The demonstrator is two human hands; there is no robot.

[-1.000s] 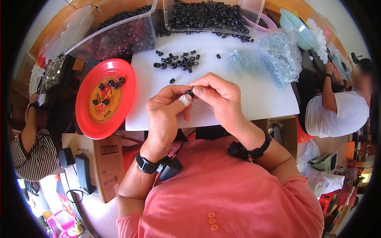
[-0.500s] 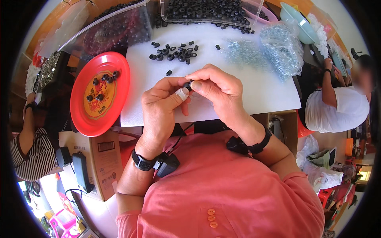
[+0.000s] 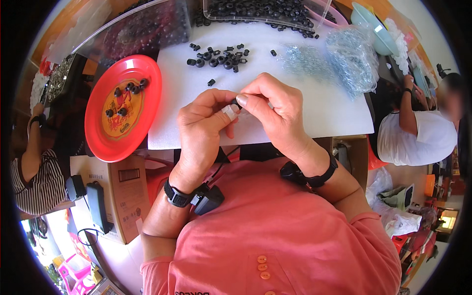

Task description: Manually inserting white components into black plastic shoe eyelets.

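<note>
A small black plastic part [image 3: 236, 102] is pinched between the fingertips of both hands, over the front of the white foam sheet [image 3: 164, 120]. My left hand [image 3: 199, 120], its thumb wrapped in white tape, grips it from the left. From the right, my right hand [image 3: 282, 115] closes thumb and forefinger on it; the fingers cover most of its shape. Just beyond lies one loose black part [image 3: 211, 82], and farther back a scattered group of black parts [image 3: 221, 61], some round, some stubby. On the left, a red oval plate [image 3: 96, 135] holds several round black pieces [image 3: 130, 86].
Clear bins of black parts [image 3: 265, 11] stand at the back. Fine shiny pieces, perhaps small springs [image 3: 305, 64], lie beside a clear bag [image 3: 351, 61] of the same. A light blue basin [image 3: 376, 32] is at back right. People sit at both sides; a cardboard box [image 3: 115, 196] stands lower left.
The view has shifted slightly. Both hands keep their pinch on the black part, the right fingers curling a little differently; less of the part shows now.
</note>
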